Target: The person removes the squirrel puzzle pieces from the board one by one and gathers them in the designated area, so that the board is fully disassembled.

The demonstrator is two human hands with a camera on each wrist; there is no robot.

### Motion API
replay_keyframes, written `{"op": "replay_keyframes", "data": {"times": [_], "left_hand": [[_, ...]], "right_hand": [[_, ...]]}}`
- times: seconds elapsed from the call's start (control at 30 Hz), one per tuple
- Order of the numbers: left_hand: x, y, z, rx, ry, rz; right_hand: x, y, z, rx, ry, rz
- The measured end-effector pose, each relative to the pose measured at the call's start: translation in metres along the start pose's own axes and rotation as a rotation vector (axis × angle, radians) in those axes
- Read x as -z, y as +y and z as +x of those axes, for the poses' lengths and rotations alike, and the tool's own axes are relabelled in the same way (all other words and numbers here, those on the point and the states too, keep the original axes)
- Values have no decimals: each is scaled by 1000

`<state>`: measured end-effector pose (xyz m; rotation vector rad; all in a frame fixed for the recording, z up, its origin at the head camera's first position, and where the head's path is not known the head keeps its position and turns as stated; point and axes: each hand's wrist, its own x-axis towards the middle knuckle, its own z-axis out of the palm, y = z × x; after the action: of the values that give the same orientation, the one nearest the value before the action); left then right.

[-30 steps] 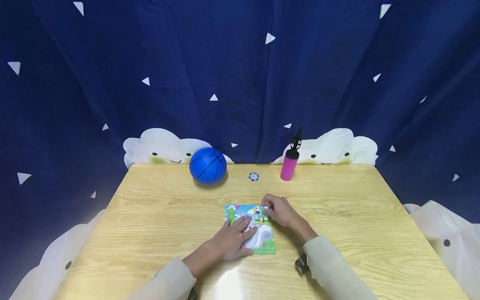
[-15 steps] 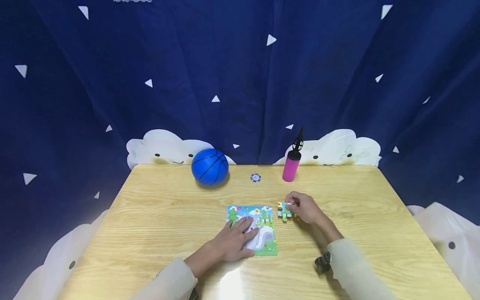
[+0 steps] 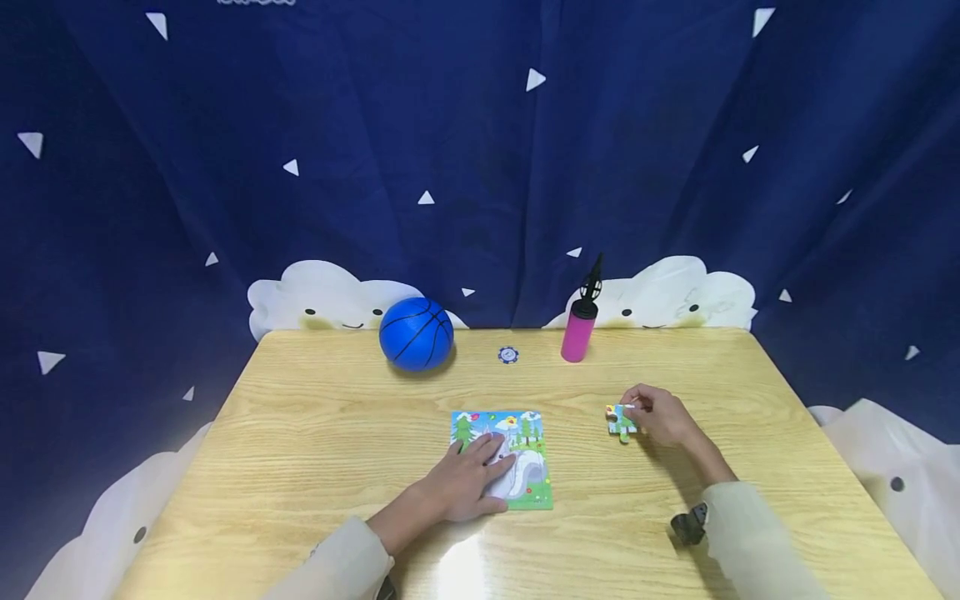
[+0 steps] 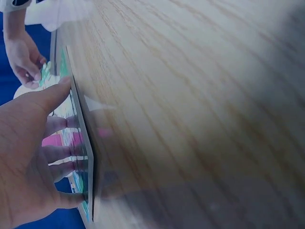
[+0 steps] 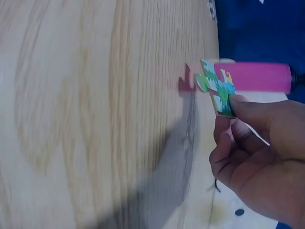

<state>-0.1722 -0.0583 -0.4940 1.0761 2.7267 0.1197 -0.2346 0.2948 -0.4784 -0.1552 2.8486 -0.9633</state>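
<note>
A square picture puzzle (image 3: 531,493) with trees, flowers and a pale animal lies on the wooden table. My left hand (image 3: 468,477) rests on it with fingers spread, covering part of the picture. The left wrist view shows the puzzle's edge (image 4: 89,162) nearly side-on, with the fingertips on its face. To the right of the puzzle, my right hand (image 3: 658,417) pinches a puzzle piece (image 3: 621,423) between thumb and fingers. In the right wrist view the piece (image 5: 220,93), printed with a green tree, is held above the table and casts a shadow.
A blue basketball (image 3: 416,333) sits at the back of the table (image 3: 300,433). Near it are a blue and white poker chip (image 3: 508,355) and an upright pink hand pump (image 3: 578,333) with a black nozzle. Behind hangs a dark blue curtain (image 3: 480,150).
My right hand has lifted the puzzle piece off the puzzle and carried it to the right. The left hand has stayed in place on the puzzle.
</note>
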Motion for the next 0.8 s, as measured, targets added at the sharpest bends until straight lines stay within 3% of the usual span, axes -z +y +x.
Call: {"op": "replay_keyframes", "data": {"times": [0.43, 0.8], "left_hand": [[-1, -1, -1, -2, 7, -5], [-6, -2, 0, -12, 49, 25]], "right_hand": [[10, 32, -3, -156, 3, -27], [8, 38, -2, -124, 43, -102]]}}
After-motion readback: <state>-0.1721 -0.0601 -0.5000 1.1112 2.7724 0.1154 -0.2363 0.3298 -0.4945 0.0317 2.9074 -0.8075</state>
